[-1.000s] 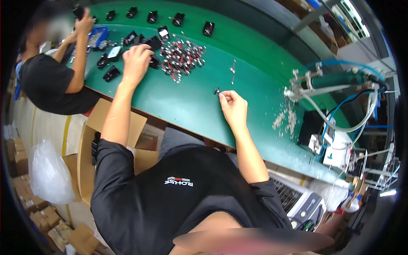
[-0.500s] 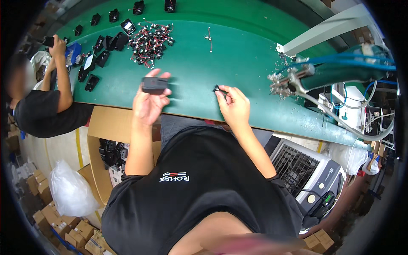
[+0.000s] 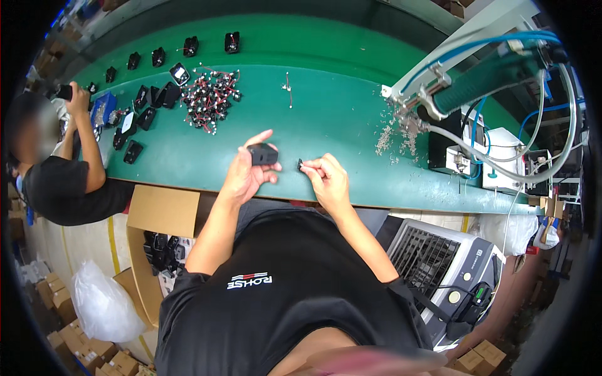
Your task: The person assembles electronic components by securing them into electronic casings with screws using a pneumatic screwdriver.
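Observation:
My left hand (image 3: 243, 172) is closed around a black plastic box-shaped housing (image 3: 263, 154), with thumb and fingers on its sides and one finger stretched past it. Just right of it, my right hand (image 3: 328, 182) pinches a small black part (image 3: 300, 164) between thumb and fingertips; its exact kind is too small to tell. The two held pieces are apart, above the near edge of the green table (image 3: 351, 125). Beyond my hands lies a pile of small connectors with red and black wires (image 3: 210, 100). One single wired connector (image 3: 288, 91) lies apart from the pile.
Black housings (image 3: 146, 118) lie left of the pile, with more in a row (image 3: 190, 46) on the far green surface. A pneumatic machine arm with hoses (image 3: 470, 88) stands right, near scattered screws (image 3: 395, 141). A co-worker (image 3: 59, 163) sits left. An open carton (image 3: 164, 210) stands below the table.
My left hand has moved right with the housing, closer to my right hand, and the housing has turned. My right hand still pinches the small part. The whole view has shifted slightly.

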A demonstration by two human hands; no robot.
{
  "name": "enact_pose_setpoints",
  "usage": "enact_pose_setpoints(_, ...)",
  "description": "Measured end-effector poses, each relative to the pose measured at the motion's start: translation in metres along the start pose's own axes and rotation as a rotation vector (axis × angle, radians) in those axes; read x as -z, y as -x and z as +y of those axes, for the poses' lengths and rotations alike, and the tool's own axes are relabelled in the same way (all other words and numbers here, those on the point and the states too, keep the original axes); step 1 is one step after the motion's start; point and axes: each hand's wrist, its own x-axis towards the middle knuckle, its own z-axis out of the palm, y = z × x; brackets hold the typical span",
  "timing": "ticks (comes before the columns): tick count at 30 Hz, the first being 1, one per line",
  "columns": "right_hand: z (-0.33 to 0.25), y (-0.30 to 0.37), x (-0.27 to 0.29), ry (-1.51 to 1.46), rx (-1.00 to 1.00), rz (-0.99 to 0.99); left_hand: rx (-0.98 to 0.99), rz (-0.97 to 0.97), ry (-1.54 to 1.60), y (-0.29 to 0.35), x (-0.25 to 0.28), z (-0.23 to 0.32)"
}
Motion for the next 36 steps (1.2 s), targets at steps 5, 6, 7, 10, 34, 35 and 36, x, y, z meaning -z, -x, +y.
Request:
enact_pose_setpoints(5,0.005,0.000,-0.004,-0.076,0.005,-0.014,0.052,-0.026,-0.174,0.013,0.007,0.004)
enact_pose_setpoints(6,0.004,0.000,-0.003,-0.097,-0.004,-0.039,0.029,-0.008,-0.210,0.018,0.005,0.006)
enact_pose_setpoints(7,0.002,-0.002,-0.001,-0.091,0.001,-0.035,0.025,-0.016,-0.208,0.019,0.006,0.007)
enact_pose_setpoints(10,-0.003,-0.002,0.002,-0.072,-0.038,-0.035,-0.034,0.002,-0.624,0.022,0.007,0.016)
enact_pose_setpoints(34,-0.048,0.006,0.015,0.503,0.352,-0.165,-0.561,-0.164,-1.293,-0.018,-0.022,-0.016)
enact_pose_setpoints(35,-0.047,0.006,0.015,0.546,0.355,-0.174,-0.560,-0.164,-1.291,-0.018,-0.023,-0.016)
enact_pose_setpoints(36,-0.045,0.005,0.016,0.548,0.354,-0.176,-0.568,-0.177,-1.293,-0.017,-0.024,-0.015)
